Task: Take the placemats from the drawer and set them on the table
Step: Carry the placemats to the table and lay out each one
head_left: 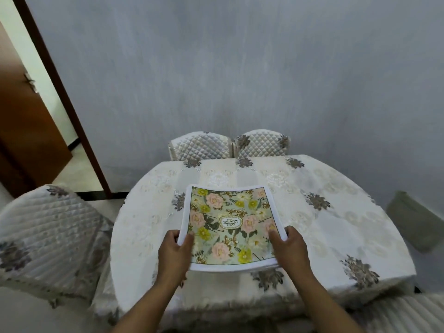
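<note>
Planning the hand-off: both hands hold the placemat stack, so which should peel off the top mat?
Right, probably. The right hand pinches the placemats where their edges fan apart at the near corner; the left hand grips the other side and can steady them.

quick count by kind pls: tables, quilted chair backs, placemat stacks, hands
table: 1
quilted chair backs: 3, two at the far side, one at the left
placemat stack: 1, held over the table; the number of mats in it cannot be told
hands: 2, left hand and right hand, each gripping a side of the stack
total: 7
</note>
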Demonstrator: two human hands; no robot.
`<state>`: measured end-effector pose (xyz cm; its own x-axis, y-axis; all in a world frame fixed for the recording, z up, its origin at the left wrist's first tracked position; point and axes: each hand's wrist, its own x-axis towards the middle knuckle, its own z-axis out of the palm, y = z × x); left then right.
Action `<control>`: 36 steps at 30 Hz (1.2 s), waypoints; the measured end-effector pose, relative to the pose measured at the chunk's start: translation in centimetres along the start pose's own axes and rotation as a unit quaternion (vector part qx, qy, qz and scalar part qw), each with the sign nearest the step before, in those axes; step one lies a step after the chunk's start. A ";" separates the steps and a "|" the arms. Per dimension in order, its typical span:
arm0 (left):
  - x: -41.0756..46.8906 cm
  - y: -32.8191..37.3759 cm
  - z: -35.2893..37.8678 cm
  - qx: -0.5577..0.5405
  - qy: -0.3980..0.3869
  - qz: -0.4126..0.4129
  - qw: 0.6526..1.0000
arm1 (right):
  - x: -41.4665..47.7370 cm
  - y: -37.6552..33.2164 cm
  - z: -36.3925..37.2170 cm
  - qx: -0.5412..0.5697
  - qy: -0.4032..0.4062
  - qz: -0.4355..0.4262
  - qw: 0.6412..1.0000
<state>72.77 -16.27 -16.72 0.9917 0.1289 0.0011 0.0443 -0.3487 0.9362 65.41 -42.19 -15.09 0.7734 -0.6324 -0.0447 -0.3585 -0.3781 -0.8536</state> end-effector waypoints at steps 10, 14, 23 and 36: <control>15.7 -1.1 2.9 0.051 -0.061 0.026 0.997 | 11.8 -3.1 8.6 -0.058 0.014 0.035 0.998; 18.8 -2.4 5.2 0.064 -0.072 0.032 0.995 | 15.5 -2.4 10.5 -0.086 0.002 0.045 0.995; 23.4 -6.6 10.5 0.119 -0.056 0.009 0.991 | 23.1 0.9 14.6 -0.109 -0.044 0.052 0.992; 26.7 -12.1 13.9 0.199 -0.063 -0.066 0.976 | 27.3 6.4 19.6 -0.129 -0.119 0.080 0.981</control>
<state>100.39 -21.53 -32.91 0.9799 0.0912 -0.1775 0.1920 -0.6731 0.7142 94.47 -48.63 -31.98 0.7853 -0.5331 -0.3148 -0.5826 -0.4642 -0.6672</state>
